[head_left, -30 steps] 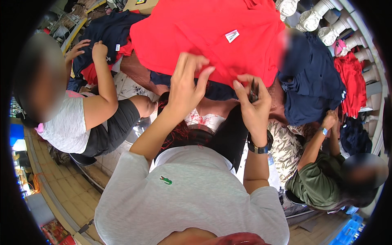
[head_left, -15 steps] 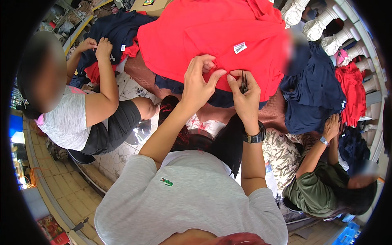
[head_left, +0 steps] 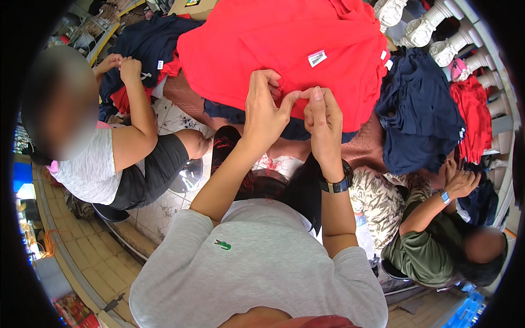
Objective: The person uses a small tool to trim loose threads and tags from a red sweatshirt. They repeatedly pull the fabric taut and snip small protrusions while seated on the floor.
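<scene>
Both hands pinching the hem of a red shirt.

The left hand [head_left: 265, 109] and right hand [head_left: 324, 117] are each closing their grip on the lower edge of the red shirt [head_left: 284, 52], soft knit lying draped at twelve o'clock on the counter [head_left: 372, 147]. If either pinch is slipping, the limp cloth could be bunching or sliding. A small white tag [head_left: 316, 58] is showing; navy shirts [head_left: 418, 115] are lying crumpled at two o'clock.
</scene>
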Action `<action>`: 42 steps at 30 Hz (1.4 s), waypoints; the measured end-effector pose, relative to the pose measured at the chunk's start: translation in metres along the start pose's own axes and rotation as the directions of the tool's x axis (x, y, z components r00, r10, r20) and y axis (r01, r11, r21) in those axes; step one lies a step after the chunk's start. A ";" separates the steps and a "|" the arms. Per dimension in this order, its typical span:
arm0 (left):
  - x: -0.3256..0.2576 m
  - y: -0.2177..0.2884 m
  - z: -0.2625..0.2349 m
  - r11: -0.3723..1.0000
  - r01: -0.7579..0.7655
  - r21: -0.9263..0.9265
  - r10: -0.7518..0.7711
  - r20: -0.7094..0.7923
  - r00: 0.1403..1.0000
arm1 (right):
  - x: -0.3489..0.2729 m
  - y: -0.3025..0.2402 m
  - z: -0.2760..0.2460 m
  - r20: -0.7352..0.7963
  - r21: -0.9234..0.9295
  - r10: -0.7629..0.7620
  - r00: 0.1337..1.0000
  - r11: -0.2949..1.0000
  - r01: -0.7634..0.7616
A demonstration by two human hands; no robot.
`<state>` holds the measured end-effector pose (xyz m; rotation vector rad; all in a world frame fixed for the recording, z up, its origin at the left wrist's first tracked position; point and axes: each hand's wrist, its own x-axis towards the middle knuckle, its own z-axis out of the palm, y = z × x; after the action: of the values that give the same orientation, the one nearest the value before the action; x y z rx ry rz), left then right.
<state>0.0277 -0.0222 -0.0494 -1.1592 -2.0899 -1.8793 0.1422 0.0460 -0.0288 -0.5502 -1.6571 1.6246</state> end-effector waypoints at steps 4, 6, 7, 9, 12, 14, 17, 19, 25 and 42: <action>0.003 -0.005 -0.001 0.985 -0.070 0.155 0.060 0.067 0.996 | 0.003 0.003 -0.006 -0.001 -0.045 0.061 0.998 0.997 -0.061; 0.001 -0.016 -0.005 1.000 0.013 -0.003 -0.013 0.056 0.998 | 0.001 0.001 -0.008 -0.010 -0.073 0.067 0.998 0.995 -0.067; 0.001 -0.018 -0.006 0.995 0.054 -0.082 -0.049 0.054 0.997 | 0.000 -0.001 -0.010 -0.006 -0.072 0.083 0.997 0.994 -0.083; -0.006 -0.015 -0.008 0.944 0.191 -0.270 -0.171 0.095 0.981 | 0.000 -0.004 -0.012 0.006 -0.071 0.116 0.993 0.991 -0.115; -0.007 -0.011 -0.005 0.904 0.189 -0.384 -0.153 0.123 0.981 | 0.001 -0.003 -0.008 0.023 -0.027 0.108 0.994 0.994 -0.108; -0.008 -0.003 -0.004 0.976 0.075 -0.204 -0.064 0.064 0.996 | 0.000 -0.003 -0.004 0.050 -0.001 0.127 0.991 0.992 -0.127; 0.001 0.008 -0.006 0.985 -0.138 0.105 0.143 -0.043 0.989 | 0.000 -0.003 0.000 0.067 -0.033 0.144 0.987 0.989 -0.142; 0.010 0.004 -0.005 0.954 -0.245 0.174 0.258 -0.055 0.965 | 0.001 -0.003 -0.001 0.071 -0.047 0.175 0.982 0.984 -0.172; 0.007 -0.026 -0.006 0.983 -0.082 -0.167 0.078 -0.031 0.997 | 0.004 0.001 0.004 0.160 0.010 0.206 0.965 0.978 -0.210; 0.009 -0.002 -0.008 0.975 -0.216 -0.055 0.214 -0.045 0.976 | 0.008 0.002 0.005 0.108 -0.007 0.323 0.940 0.946 -0.324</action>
<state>0.0169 -0.0252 -0.0448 -1.2928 -1.8172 -1.8587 0.1328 0.0485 -0.0284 -0.7740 -1.7019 1.9275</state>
